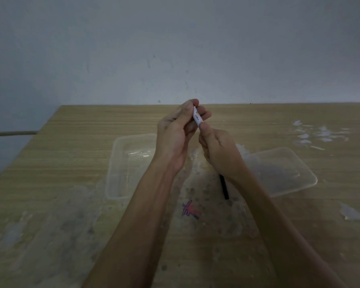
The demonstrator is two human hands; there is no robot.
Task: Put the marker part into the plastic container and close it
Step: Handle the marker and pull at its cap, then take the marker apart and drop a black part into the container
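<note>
Both my hands are raised above the middle of the table and hold a white marker barrel (pixel 197 117) with small print on it. My left hand (pixel 175 134) pinches its upper end, and my right hand (pixel 218 150) grips its lower end. A clear plastic container (pixel 121 163) lies open on the table to the left, partly behind my left forearm. A second clear plastic piece, the lid or another tray (pixel 287 169), lies to the right. A black stick-like marker part (pixel 224 187) rests on the table below my right wrist.
The wooden table (pixel 71 142) is stained with pale smears and has a red and blue scribble (pixel 190 210) near its middle. White flakes (pixel 318 134) lie at the far right. A plain wall stands right behind the table's far edge.
</note>
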